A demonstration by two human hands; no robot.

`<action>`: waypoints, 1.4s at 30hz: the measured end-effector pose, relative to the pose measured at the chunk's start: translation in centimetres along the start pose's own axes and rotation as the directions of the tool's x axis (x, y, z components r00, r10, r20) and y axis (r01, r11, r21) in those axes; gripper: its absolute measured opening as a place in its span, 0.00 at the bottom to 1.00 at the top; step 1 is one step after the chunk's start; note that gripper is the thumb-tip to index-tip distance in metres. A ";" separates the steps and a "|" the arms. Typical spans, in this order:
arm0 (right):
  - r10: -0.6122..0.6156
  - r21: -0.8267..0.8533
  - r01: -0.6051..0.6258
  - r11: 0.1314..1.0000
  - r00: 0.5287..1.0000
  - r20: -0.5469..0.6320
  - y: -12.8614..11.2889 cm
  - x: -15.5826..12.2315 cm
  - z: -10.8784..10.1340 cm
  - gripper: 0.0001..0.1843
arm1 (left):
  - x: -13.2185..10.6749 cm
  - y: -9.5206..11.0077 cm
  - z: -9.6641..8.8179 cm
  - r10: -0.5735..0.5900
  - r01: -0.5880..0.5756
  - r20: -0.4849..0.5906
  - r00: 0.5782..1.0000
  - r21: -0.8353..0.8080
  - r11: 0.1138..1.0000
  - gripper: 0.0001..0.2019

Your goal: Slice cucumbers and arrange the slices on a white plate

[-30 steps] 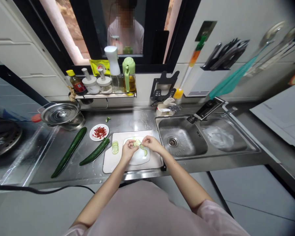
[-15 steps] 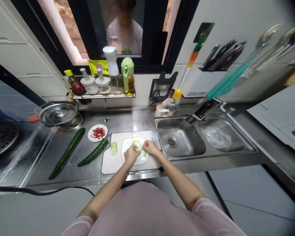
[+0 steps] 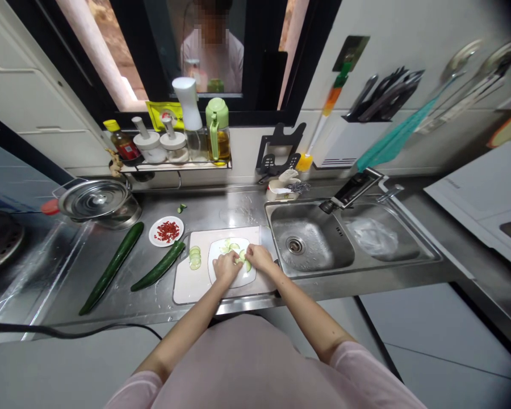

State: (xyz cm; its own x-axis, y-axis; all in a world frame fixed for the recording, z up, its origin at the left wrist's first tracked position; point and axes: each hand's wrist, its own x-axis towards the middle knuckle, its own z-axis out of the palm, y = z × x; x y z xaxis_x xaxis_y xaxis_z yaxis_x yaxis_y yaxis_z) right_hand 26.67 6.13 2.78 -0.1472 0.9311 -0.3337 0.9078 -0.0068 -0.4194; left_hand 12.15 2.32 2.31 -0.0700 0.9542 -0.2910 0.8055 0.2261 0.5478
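Note:
A white plate [image 3: 215, 250] rests on a pale cutting board [image 3: 187, 287], with thin cucumber slices [image 3: 234, 246] laid on it. Over the plate's middle, my left hand [image 3: 226, 268] is closed, its fingertips pinching a cucumber slice. My right hand [image 3: 259, 258] comes in from the plate's right edge, closed, with fingertips at the slices near its rim; a slice seems to be in its pinch, partly hidden. To the left on the board lies an overlapping row of cut slices [image 3: 195, 257]. Beyond the board are a cut cucumber [image 3: 158, 267] and a whole cucumber [image 3: 113, 270].
A small plate of chopped red pieces [image 3: 167, 231] sits behind the cut cucumber. Cucumber scraps [image 3: 181, 208] lie farther back. A lidded steel pot [image 3: 100, 200] stands at left. The sink [image 3: 319, 238] adjoins the board's right side. Condiment bottles line a wall shelf [image 3: 179, 166].
The view has shifted slightly. Both hands stay over the plate, with small finger movements among the slices; my left fingers have closed in a little.

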 end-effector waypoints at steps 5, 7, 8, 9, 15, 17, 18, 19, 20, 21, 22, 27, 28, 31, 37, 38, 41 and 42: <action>-0.041 -0.069 0.040 0.997 0.999 -0.012 0.1 0.1 -0.1 0.07 | 0.0 -0.3 0.0 0.041 -0.040 -0.032 0.999 0.041 0.998 0.06; -0.051 -0.087 0.050 0.995 0.999 -0.018 0.1 0.1 -0.1 0.08 | 0.0 -0.4 0.1 0.050 -0.047 -0.037 0.998 0.061 0.997 0.07; -0.050 -0.098 0.048 0.994 0.999 -0.018 0.1 0.1 0.0 0.08 | 0.1 -0.5 0.2 0.052 -0.049 -0.039 0.998 0.073 0.996 0.08; -0.045 -0.109 0.043 0.993 0.999 -0.016 0.1 0.0 0.0 0.09 | 0.1 -0.5 0.3 0.051 -0.047 -0.038 0.998 0.087 0.995 0.08; 0.003 -0.067 -0.008 0.998 0.997 -0.074 0.9 -0.1 -0.9 0.09 | 0.2 -0.7 0.3 0.050 -0.045 -0.033 0.998 0.124 0.991 0.09; 0.047 -0.009 -0.049 0.999 0.987 -0.154 1.6 -0.4 -1.6 0.10 | 0.4 -0.8 0.3 0.070 -0.065 -0.040 0.997 0.113 0.991 0.09; 0.071 0.017 -0.069 0.997 0.979 -0.192 2.0 -0.7 -1.8 0.10 | 0.4 -0.8 0.2 0.082 -0.077 -0.042 0.996 0.107 0.991 0.08; 0.080 0.032 -0.075 0.997 0.973 -0.217 2.3 -1.1 -2.0 0.10 | 0.5 -0.9 0.2 0.096 -0.091 -0.044 0.994 0.102 0.991 0.08; 0.073 0.033 -0.068 0.997 0.972 -0.225 2.5 -1.5 -2.1 0.11 | 0.6 -0.9 0.2 0.112 -0.108 -0.043 0.993 0.098 0.989 0.08; 0.046 0.019 -0.043 0.999 0.975 -0.216 2.6 -2.0 -2.0 0.11 | 0.7 -0.9 0.3 0.130 -0.126 -0.041 0.991 0.097 0.987 0.08; 0.005 -0.006 -0.006 1.000 0.981 -0.193 2.5 -2.6 -1.9 0.12 | 0.8 -0.8 0.3 0.148 -0.143 -0.036 0.988 0.098 0.985 0.08; -0.123 -0.186 0.103 0.977 0.988 -0.096 1.4 -4.6 -0.3 0.17 | 1.2 -0.6 0.6 0.204 -0.202 -0.006 0.979 0.131 0.971 0.08; -0.132 -0.211 0.110 0.971 0.987 -0.094 1.2 -4.8 0.0 0.18 | 1.3 -0.6 0.7 0.212 -0.210 -0.004 0.977 0.140 0.968 0.08; -0.156 -0.255 0.127 0.959 0.983 -0.096 1.0 -5.0 0.7 0.19 | 1.5 -0.7 1.0 0.228 -0.226 0.004 0.974 0.156 0.962 0.08; -0.153 -0.286 0.121 0.951 0.984 -0.090 1.3 -5.0 1.2 0.17 | 1.8 -1.1 1.2 0.225 -0.225 0.020 0.974 0.155 0.962 0.08; -0.156 -0.285 0.124 0.950 0.984 -0.091 1.2 -5.0 1.2 0.16 | 1.9 -1.1 1.2 0.224 -0.224 0.022 0.974 0.157 0.962 0.08; -0.169 -0.288 0.132 0.949 0.980 -0.108 1.0 -5.2 1.4 0.15 | 2.0 -1.1 1.3 0.223 -0.223 0.019 0.975 0.166 0.961 0.09; -0.170 -0.291 0.131 0.948 0.979 -0.115 0.9 -5.3 1.5 0.15 | 2.0 -1.1 1.3 0.222 -0.222 0.018 0.975 0.168 0.961 0.09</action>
State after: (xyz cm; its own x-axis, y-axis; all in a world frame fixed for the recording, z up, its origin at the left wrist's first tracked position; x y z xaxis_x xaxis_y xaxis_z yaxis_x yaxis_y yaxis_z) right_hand 27.69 0.69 2.91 -0.2535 0.9543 -0.1583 0.9554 0.2214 -0.1955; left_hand 11.88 3.73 0.16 0.1211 0.9768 -0.1765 0.8879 -0.0272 0.4592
